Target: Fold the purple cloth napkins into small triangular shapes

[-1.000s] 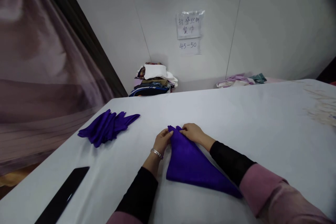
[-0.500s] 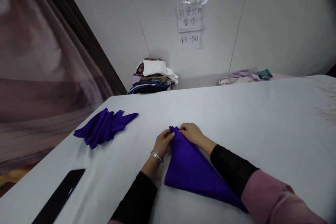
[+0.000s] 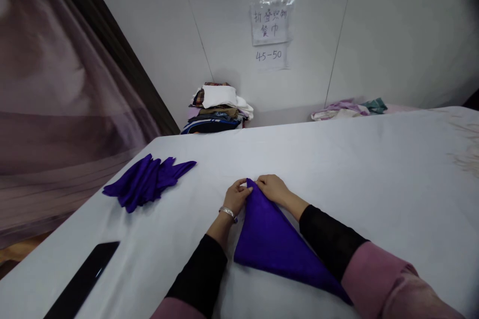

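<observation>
A purple cloth napkin [image 3: 269, 239] lies folded into a triangle on the white table [image 3: 337, 169], its tip pointing away from me. My left hand [image 3: 238, 196] pinches the left side of that tip with closed fingers. My right hand [image 3: 272, 188] pinches the right side of the same tip. A silver bracelet sits on my left wrist. Both forearms rest beside the napkin's long edges.
A pile of folded purple napkins [image 3: 147, 180] lies at the left of the table. A black phone [image 3: 84, 279] lies near the front left edge. Stacked fabrics [image 3: 219, 108] and more cloths [image 3: 346, 107] sit by the wall, under a paper sign [image 3: 271, 22]. A curtain [image 3: 56, 109] hangs on the left.
My two hands have drawn the napkin's far corners closer together into one tip. The view has shifted slightly.
</observation>
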A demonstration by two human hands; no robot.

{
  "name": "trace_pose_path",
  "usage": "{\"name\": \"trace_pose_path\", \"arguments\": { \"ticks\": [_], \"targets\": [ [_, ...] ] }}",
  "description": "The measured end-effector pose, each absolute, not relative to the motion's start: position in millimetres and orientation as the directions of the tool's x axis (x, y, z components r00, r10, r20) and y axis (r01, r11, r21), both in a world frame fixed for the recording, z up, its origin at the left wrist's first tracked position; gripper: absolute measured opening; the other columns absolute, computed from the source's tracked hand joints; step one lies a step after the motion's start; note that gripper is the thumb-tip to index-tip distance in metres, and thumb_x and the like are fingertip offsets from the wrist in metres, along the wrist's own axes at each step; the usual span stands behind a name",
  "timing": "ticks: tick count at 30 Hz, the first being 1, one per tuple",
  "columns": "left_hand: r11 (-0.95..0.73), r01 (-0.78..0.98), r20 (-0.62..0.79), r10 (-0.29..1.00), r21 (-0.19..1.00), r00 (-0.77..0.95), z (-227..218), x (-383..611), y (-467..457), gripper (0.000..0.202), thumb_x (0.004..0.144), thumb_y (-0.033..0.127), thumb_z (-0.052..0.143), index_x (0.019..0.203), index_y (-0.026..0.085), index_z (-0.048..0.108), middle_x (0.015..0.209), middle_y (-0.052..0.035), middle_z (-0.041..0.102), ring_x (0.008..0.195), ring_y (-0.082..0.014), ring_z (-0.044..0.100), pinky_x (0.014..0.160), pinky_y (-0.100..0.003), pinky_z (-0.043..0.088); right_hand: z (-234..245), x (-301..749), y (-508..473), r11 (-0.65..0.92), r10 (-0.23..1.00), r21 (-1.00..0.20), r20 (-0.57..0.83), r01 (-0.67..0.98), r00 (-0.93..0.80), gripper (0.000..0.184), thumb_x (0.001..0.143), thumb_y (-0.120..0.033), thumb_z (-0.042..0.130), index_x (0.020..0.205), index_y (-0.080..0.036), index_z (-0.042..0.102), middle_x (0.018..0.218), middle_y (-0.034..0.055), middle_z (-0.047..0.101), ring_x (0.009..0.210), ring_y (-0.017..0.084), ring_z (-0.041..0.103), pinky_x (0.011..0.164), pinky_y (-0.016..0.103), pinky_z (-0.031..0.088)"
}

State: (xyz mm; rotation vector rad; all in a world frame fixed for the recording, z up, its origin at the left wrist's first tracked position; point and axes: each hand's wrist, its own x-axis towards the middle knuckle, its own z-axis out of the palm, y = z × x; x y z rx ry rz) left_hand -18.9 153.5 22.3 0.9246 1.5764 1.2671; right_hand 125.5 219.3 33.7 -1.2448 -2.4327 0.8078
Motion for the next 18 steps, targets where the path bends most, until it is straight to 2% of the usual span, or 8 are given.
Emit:
{"name": "trace_pose_path", "arguments": {
  "ticks": [7,12,18],
  "targets": [
    [0.232,0.076,-0.190,0.914,0.970,-0.357,19.9,-20.5,159.4,0.039,0.054,0.020,0.074,0.092,0.016,0.062,0.055,0.0053,0.059,0.047,-0.0090,0.051,0.046,-0.020,0.037,30.8,127.0,222.0,0.458,0.805,-0.644,0.007,0.613,-0.594,0.027,0.087,-0.033,0.044,0.078,-0.020,0.067,0.079,0.0020,0.067,0.070,0.014,0.055,0.057,0.023,0.032],
    [0.242,0.118,-0.185,0.913,0.963,-0.365,18.4,-22.7,163.3,0.032,0.058,0.021,0.073,0.089,0.018,0.064,0.058,0.0038,0.061,0.050,-0.0103,0.053,0.048,-0.021,0.039,31.3,129.4,222.4,0.459,0.780,-0.699,0.021,0.549,-0.625,0.022,0.083,-0.025,0.047,0.081,-0.022,0.068,0.081,0.0002,0.068,0.073,0.013,0.058,0.061,0.022,0.036],
    [0.276,0.172,-0.201,0.913,0.946,-0.355,22.5,-23.6,165.4,0.023,0.062,0.017,0.070,0.083,0.017,0.063,0.058,0.0037,0.060,0.050,-0.0098,0.053,0.047,-0.021,0.041,26.8,131.1,223.6,0.453,0.752,-0.760,0.047,0.465,-0.657,0.024,0.079,-0.020,0.047,0.088,-0.022,0.069,0.084,-0.0003,0.070,0.076,0.014,0.060,0.065,0.022,0.041]
  ]
}}
